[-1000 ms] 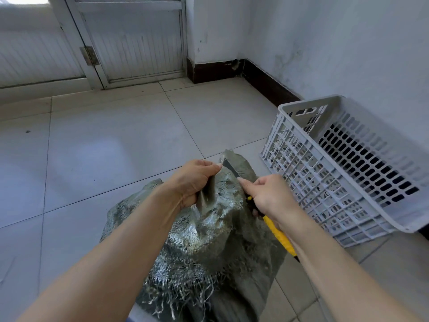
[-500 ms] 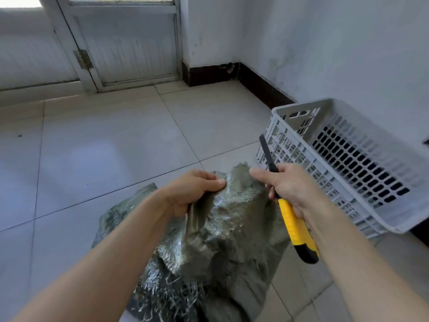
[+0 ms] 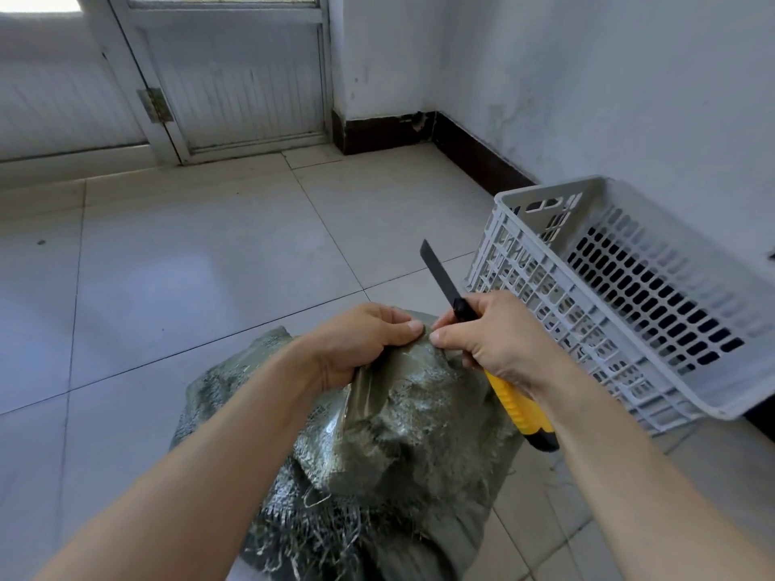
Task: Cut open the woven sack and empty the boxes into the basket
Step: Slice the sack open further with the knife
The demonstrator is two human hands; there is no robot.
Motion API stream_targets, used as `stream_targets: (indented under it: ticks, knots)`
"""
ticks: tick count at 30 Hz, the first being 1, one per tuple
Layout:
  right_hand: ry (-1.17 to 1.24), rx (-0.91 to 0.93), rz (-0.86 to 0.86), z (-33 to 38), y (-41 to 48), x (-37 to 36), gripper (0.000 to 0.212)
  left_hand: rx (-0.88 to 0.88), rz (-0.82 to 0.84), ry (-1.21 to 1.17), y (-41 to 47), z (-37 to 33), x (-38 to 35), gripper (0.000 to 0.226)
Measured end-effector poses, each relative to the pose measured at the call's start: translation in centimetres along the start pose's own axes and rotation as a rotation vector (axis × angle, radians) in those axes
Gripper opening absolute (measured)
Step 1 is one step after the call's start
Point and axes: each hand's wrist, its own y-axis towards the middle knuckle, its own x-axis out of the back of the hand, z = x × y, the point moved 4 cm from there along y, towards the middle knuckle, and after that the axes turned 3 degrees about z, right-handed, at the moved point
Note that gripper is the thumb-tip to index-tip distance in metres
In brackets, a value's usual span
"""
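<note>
Underfoot, across most of the view, pale glossy tiled floor (image 3: 188, 287) crossed by thin dark grout lines. Behind and to the right, white plastered wall (image 3: 608, 77), scuffed and stained, meeting in a corner at the back. Far left, a pale panelled door (image 3: 235, 86). Along the foot of the wall, dark skirting (image 3: 478, 161). On the floor at the right, against the wall, a grey plastic lattice basket (image 3: 545, 189), open side up, near corner close beside the sack. Low in the middle, resting on the floor, the grey-green woven sack (image 3: 419, 421), lumpy and bulging, contents hidden under the weave, frayed loose strands along its near edge. Two bare forearms (image 3: 235, 446) reaching in from the bottom edge to the sack's top. Left hand (image 3: 356, 341) curled on the sack, pinching up a fold of the fabric between thumb and fingers. Right hand (image 3: 499, 337) just beside it, fingers wrapped round a yellow-and-black utility knife (image 3: 518, 406), thumb tip down against the sack's peak, nearly touching the left thumb. Black blade (image 3: 438, 272) extended, pointing up and away to the left, clear of the fabric, just left of the basket's near corner. At the door's left edge, a small rusty hinge (image 3: 156, 104).
</note>
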Motion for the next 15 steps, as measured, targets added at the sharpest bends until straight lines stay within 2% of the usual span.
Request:
stream_targets:
  ticks: [2,5,6,10,15]
  knots:
    - [-0.02,-0.004,0.017,0.4,-0.1,0.5,0.019,-0.014,-0.025,0.031,0.1,-0.2,0.4,0.023]
    - [-0.169,-0.067,0.134,0.7,-0.8,1.5,0.047,-0.026,-0.047,0.033,0.0,-0.4,1.2,0.022]
    - [-0.238,-0.102,0.173,0.6,-1.0,1.9,0.05,-0.029,-0.064,0.036,0.0,-0.4,1.5,0.021]
    - [-0.449,-0.169,0.216,-0.2,-1.4,3.1,0.042,-0.038,-0.134,0.052,0.5,-0.2,2.4,0.02]
    - [-0.492,-0.183,0.187,-0.2,-1.4,3.3,0.042,-0.05,-0.167,0.058,0.6,-0.3,2.4,0.018]
